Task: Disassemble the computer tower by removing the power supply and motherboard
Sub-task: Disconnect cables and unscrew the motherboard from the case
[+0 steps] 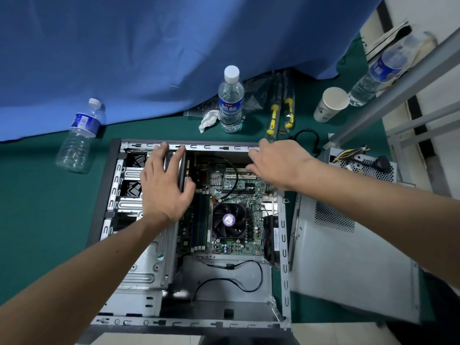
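The open computer tower lies on its side on a green mat. Inside it the green motherboard shows, with a black CPU fan at its middle. My left hand lies spread over the drive cage at the case's upper left, fingers straight and reaching the top rail, thumb toward the board. My right hand reaches into the upper right corner of the case, fingers extended down by the white expansion slots. The power supply, a perforated metal box with trailing cables, sits outside the case at the right.
The removed side panel lies right of the case. Behind the case stand a water bottle, a crumpled tissue, yellow-handled screwdrivers and a paper cup. Another bottle lies at the left. A blue cloth hangs behind.
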The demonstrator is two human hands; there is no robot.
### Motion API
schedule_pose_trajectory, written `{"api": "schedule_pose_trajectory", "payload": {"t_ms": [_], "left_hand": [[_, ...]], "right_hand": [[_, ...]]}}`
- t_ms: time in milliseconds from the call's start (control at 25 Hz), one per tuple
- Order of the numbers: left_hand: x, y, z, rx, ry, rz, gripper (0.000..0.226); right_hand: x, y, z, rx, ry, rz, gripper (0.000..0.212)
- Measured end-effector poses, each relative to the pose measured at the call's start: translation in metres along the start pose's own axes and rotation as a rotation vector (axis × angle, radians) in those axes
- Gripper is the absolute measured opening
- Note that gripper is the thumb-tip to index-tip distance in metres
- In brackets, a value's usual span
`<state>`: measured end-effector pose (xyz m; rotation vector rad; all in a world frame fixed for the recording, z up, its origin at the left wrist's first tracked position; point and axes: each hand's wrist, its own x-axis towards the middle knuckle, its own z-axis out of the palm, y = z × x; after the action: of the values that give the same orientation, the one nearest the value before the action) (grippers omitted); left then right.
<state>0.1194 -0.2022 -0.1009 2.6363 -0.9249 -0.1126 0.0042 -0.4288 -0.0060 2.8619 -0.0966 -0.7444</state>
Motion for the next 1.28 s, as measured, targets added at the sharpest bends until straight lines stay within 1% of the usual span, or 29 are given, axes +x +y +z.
{"api": "schedule_pose_trajectory", "payload": {"t_ms": [40, 80, 160, 240, 280, 320, 360, 400, 440, 480, 560, 640, 680, 720, 760, 840, 880, 960, 1000, 1040, 1120, 1160, 1200, 1280], "left_hand": [[0.0, 0.0, 0.0, 0.001, -0.004, -0.001, 0.069], [0.0, 0.0, 0.0, 0.0, -0.006, -0.001, 0.069], [0.0, 0.001, -0.001, 0.001, -0.003, -0.002, 0.069], [0.0, 0.001, -0.001, 0.004, -0.004, 0.001, 0.069], [0.0, 0.001, -0.001, 0.002, -0.004, 0.002, 0.069], [0.0, 0.001, -0.001, 0.0, -0.001, 0.003, 0.069], [0.0, 0.0, -0.001, -0.001, 0.001, 0.002, 0.069], [0.0, 0.001, -0.001, 0.0, 0.001, 0.001, 0.069], [0.0, 0.001, -0.001, 0.001, 0.0, 0.001, 0.069], [0.0, 0.001, -0.001, 0.002, -0.003, 0.0, 0.069], [0.001, 0.001, 0.0, 0.004, -0.004, -0.003, 0.07], [0.0, 0.0, 0.0, 0.005, -0.008, -0.007, 0.069], [0.0, 0.0, -0.001, 0.004, -0.01, -0.008, 0.069], [0.0, 0.001, 0.0, 0.005, -0.011, -0.009, 0.069], [0.0, 0.001, 0.0, 0.006, -0.01, -0.009, 0.069], [0.0, 0.001, 0.0, 0.004, -0.012, -0.007, 0.07], [0.0, 0.001, -0.001, 0.002, -0.014, -0.007, 0.07], [0.0, 0.001, -0.001, 0.002, -0.014, -0.01, 0.07], [0.0, 0.001, -0.001, 0.002, -0.012, -0.012, 0.07], [0.0, 0.001, -0.001, -0.001, -0.011, -0.013, 0.07], [0.0, 0.001, -0.001, -0.006, -0.008, -0.013, 0.069], [0.0, 0.001, -0.001, -0.007, -0.008, -0.013, 0.069], [0.0, 0.001, -0.001, -0.007, -0.009, -0.012, 0.069], [0.0, 0.001, -0.001, -0.004, -0.009, -0.008, 0.069]], "right_hand": [[0.001, 0.004, 0.001, 0.031, -0.004, -0.036, 0.025], [0.001, 0.009, 0.001, 0.093, 0.002, -0.107, 0.023], [-0.001, 0.018, -0.003, 0.211, -0.045, -0.216, 0.032], [-0.002, 0.018, -0.005, 0.147, -0.066, -0.191, 0.032], [-0.002, 0.017, -0.004, 0.074, -0.078, -0.128, 0.036], [-0.001, 0.014, -0.002, 0.007, -0.086, -0.076, 0.046], [-0.001, 0.011, -0.003, -0.038, -0.09, -0.075, 0.049], [0.001, 0.008, -0.003, -0.041, -0.056, -0.106, 0.042], [0.002, 0.007, -0.004, -0.005, -0.031, -0.148, 0.029], [0.003, 0.008, -0.004, 0.061, -0.013, -0.201, 0.025], [0.003, 0.011, -0.007, 0.149, -0.062, -0.273, 0.038], [0.002, 0.009, -0.009, 0.115, -0.105, -0.246, 0.034], [0.002, 0.008, -0.006, 0.054, -0.11, -0.187, 0.037], [0.002, 0.007, -0.004, -0.004, -0.106, -0.125, 0.045], [0.003, 0.007, -0.003, -0.037, -0.086, -0.104, 0.045], [0.004, 0.008, -0.002, 0.003, -0.021, -0.164, 0.024], [0.004, 0.013, -0.002, 0.077, -0.005, -0.218, 0.023], [0.002, 0.02, -0.004, 0.234, -0.079, -0.272, 0.035], [0.001, 0.02, -0.005, 0.238, -0.107, -0.261, 0.035], [0.001, 0.018, -0.006, 0.19, -0.102, -0.235, 0.034], [0.002, 0.017, -0.001, 0.042, -0.083, -0.126, 0.051], [0.002, 0.016, -0.002, 0.018, -0.083, -0.107, 0.055], [0.002, 0.016, -0.002, 0.029, -0.06, -0.125, 0.05], [0.003, 0.02, -0.001, 0.117, -0.012, -0.209, 0.024]]}}
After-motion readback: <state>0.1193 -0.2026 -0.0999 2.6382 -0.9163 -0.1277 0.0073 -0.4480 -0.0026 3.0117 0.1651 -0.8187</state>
